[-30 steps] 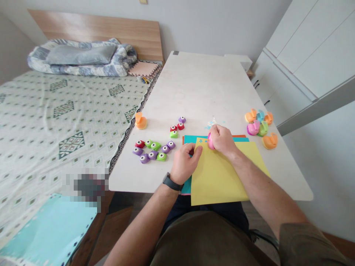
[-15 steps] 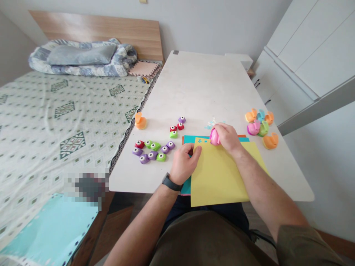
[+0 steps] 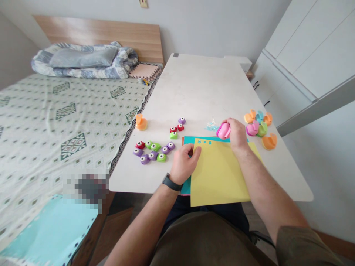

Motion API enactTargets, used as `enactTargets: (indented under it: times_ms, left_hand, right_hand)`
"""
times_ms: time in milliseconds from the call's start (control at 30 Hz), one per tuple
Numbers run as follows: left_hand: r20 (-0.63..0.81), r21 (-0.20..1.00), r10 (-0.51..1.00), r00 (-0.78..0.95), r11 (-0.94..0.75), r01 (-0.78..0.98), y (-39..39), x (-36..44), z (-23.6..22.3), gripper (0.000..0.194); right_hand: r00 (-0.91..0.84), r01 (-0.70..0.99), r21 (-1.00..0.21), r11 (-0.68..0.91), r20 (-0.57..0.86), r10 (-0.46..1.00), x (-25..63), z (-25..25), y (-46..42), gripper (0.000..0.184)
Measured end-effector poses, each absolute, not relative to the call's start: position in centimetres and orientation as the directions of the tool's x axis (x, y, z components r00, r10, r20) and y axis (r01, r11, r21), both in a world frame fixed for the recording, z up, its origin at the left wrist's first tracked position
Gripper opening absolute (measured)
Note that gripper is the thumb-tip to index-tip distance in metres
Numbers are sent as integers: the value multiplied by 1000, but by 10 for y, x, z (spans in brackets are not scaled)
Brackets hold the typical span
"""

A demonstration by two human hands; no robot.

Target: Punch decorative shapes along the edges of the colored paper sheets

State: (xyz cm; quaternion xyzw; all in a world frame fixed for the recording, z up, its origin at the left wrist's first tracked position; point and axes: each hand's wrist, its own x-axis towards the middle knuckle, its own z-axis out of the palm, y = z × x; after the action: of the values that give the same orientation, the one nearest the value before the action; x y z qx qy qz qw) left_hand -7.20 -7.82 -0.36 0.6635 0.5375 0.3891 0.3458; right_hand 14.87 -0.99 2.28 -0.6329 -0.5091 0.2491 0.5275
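Pink punch (image 3: pixel 223 130) gripped in right hand (image 3: pixel 236 133) (just past yellow sheet (image 3: pixel 219 173)).

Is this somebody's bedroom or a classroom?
Most likely a bedroom at home. A bed with a folded quilt stands right beside the white table, and white cupboards fill the wall on the other side.

The person wore an olive-brown top — sleeves pushed up past the forearms — and a black wristband (image 3: pixel 172 181) on the left wrist.
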Motion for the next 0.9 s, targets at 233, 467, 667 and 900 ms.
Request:
enactTargets:
  times_ms: [233,467,667,900]
  left_hand:
    - [153,873,981,118,-190,450,-78,-72,-4,40]
    - [148,870,982,118,-186,456,-78,-72,-3,40]
    - [152,872,981,118,-189,452,-78,-71,-3,40]
    - [149,873,981,124,-190,449,-78,-72,-4,39]
  right_hand:
    - [382,20,-1000,22,28,924,154,16,-2,24]
    - [211,-184,-983,-23,-62,976,157,29,-7,30]
    - [80,-339,-932,-127,-164,983,163,32,-10,35]
    - [-125,-623,-740,-253,-225,966,167,32,-11,30]
